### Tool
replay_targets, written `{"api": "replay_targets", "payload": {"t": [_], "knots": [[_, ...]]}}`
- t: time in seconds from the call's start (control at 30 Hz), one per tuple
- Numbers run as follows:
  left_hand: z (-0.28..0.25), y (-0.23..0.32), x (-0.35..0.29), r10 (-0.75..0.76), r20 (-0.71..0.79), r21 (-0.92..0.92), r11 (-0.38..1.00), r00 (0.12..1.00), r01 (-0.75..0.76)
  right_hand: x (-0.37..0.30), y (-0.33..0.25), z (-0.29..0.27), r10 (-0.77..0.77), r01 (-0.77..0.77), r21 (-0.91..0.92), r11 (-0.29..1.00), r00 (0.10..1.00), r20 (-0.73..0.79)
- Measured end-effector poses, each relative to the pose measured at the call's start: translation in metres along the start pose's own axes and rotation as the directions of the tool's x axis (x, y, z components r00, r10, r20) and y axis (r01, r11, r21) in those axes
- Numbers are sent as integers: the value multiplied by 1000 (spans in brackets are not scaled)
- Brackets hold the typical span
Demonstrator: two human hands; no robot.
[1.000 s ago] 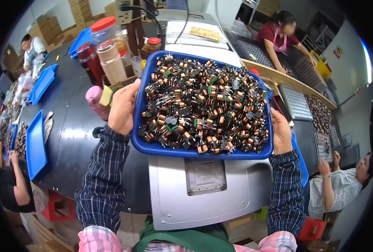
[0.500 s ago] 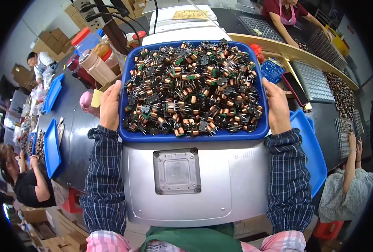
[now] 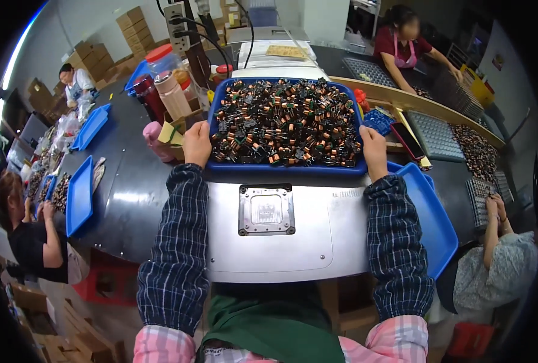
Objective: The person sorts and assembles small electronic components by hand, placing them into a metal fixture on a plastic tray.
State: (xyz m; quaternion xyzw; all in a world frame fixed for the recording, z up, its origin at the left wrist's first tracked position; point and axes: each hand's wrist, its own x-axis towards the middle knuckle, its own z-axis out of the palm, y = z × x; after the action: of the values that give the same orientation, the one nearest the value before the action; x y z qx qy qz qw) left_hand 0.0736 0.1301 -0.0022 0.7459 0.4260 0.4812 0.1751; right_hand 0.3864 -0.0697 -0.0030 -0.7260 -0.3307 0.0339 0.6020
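A deep blue tray (image 3: 290, 169) is heaped with small copper-wound coils (image 3: 284, 124) that have black bases and thin metal pins. My left hand (image 3: 197, 145) is closed on the tray's left side near its front corner. On the opposite side, my right hand (image 3: 374, 150) grips the edge with the thumb up. Both arms reach forward over a silver metal panel (image 3: 311, 236), which has a square clear plate (image 3: 266, 210) set in it. The tray sits beyond this plate; whether its underside touches a surface is hidden.
At left stand a pink bottle (image 3: 171, 97), a red-lidded jar (image 3: 159, 57) and a pink object (image 3: 154, 136). Right of the tray are a phone (image 3: 407, 140), a blue circuit board (image 3: 378, 121) and stacked blue trays (image 3: 429, 212). Several co-workers sit around the dark table (image 3: 124, 175).
The tray, held in both hands, has moved forward, away from my body. My view has tilted up, showing more of the room's far side.
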Motion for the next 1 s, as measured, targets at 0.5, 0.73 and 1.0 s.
{"api": "replay_targets", "payload": {"t": [0.5,0.73,1.0], "knots": [[-11,-11,2,-207,-10,-340,921,978,191,6,-12,23,-5,5,74,997,1000,-7],[12,13,5,-120,26,-291,949,992,122,33,0,-6,-108,108,-141,984,994,5],[21,26,-3,-147,56,-366,917,988,157,20,-38,-108,-298,313,-219,924,949,100]]}}
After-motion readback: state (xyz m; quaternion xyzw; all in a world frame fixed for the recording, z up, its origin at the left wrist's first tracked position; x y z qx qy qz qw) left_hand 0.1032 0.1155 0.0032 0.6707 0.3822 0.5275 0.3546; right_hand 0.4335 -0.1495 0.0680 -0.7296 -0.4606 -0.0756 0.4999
